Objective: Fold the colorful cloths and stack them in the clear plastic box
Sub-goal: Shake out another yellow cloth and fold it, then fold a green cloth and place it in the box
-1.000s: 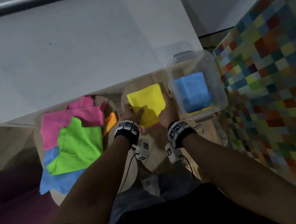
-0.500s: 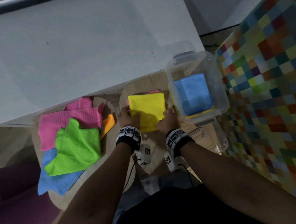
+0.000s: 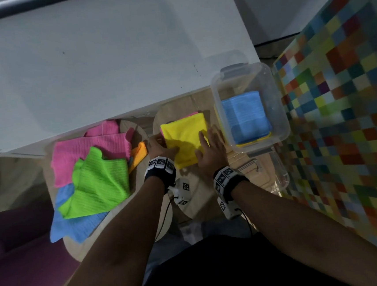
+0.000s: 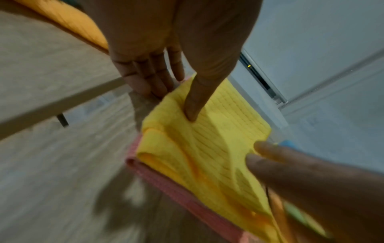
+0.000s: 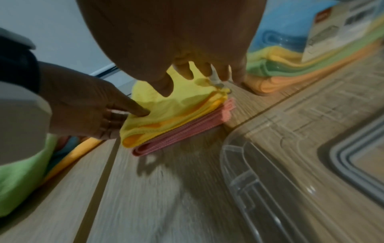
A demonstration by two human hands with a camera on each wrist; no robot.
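Yellow cloth (image 3: 184, 138) | left hand (image 3: 160, 146) pinches its left edge | right hand (image 3: 210, 151) flat, fingers spread, pressing on top

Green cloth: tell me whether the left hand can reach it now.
Probably yes. The green cloth lies uncovered atop the pile beside the left hand, with only a flat orange cloth between; that hand must release the yellow cloth.

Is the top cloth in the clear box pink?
No, the folded cloth on top inside the clear plastic box is blue.
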